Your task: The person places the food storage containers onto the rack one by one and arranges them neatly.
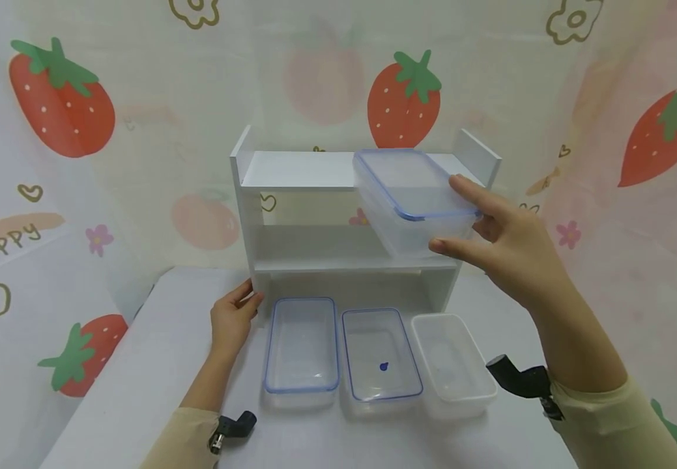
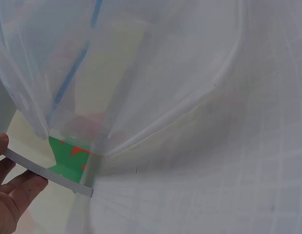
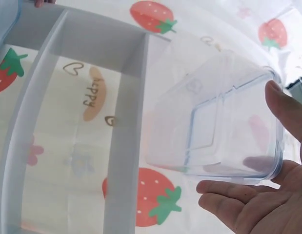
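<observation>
The right grip (image 1: 508, 244) pinches a lidded container (image 1: 411, 185), the left grip (image 1: 234, 320) holds the rack (image 1: 298, 170), and shelving seems underway, calling for level placement.

The containers (image 1: 411, 184) look glossy, smooth plastic, the shelf (image 1: 297, 170) smooth, matt

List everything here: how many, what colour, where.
Table: 1, white, beneath
Shelf unit: 1, white, back of table
Raised container: 1, clear, blue-edged lid, before shelf unit
Blue-rimmed containers: 2, clear, table, left and middle
White-rimmed container: 1, clear, table, right
Strawberry backdrop: 1, pale, behind shelf unit
Unclear object: 1, dark, right wrist view's right edge
Sleeves: 2, beige, forearms
Wrist cameras: 2, black, wrists
Left hand: 1, bare, gripping shelf unit's left side
Right hand: 1, bare, gripping raised container
</observation>
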`<state>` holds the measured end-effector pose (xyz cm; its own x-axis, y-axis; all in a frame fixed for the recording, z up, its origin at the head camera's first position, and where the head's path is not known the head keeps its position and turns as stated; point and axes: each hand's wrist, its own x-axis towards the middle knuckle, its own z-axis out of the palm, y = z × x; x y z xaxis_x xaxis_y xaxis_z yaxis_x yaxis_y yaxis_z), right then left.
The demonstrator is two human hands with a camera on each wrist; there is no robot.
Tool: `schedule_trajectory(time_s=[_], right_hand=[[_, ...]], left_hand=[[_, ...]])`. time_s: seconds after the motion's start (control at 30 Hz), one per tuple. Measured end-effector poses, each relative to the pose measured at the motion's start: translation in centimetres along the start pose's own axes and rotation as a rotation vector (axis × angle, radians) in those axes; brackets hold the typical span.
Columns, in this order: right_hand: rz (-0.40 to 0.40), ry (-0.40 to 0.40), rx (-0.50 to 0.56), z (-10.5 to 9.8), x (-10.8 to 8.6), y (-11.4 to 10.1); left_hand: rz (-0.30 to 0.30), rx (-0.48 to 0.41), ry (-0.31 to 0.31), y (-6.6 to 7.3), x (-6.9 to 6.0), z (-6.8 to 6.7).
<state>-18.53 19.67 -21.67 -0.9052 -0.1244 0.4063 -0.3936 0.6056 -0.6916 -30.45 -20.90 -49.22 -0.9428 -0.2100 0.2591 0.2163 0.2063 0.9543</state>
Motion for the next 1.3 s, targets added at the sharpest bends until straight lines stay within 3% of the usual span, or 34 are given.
schedule_trajectory(time_s=[0.2, 0.5, 1.1, 1.3], right_hand=[[-0.014, -0.005, 0.078, 0.6, 1.5, -1.3], [0.013, 0.016, 0.050, 1.7, 3.3, -2.7], [-0.040, 0.003, 0.177, 4.1, 7.0, -3.9], [-0.021, -0.002, 0.207, 4.9, 8.1, -4.2]], left_hand=[[0.000, -0.003, 0.010, -0.1, 0.2, 0.0], [0.014, -0.005, 0.016, -0.3, 0.2, 0.1], [0.013, 0.003, 0.017, -0.2, 0.1, 0.1], [0.016, 0.005, 0.005, -0.1, 0.1, 0.0]])
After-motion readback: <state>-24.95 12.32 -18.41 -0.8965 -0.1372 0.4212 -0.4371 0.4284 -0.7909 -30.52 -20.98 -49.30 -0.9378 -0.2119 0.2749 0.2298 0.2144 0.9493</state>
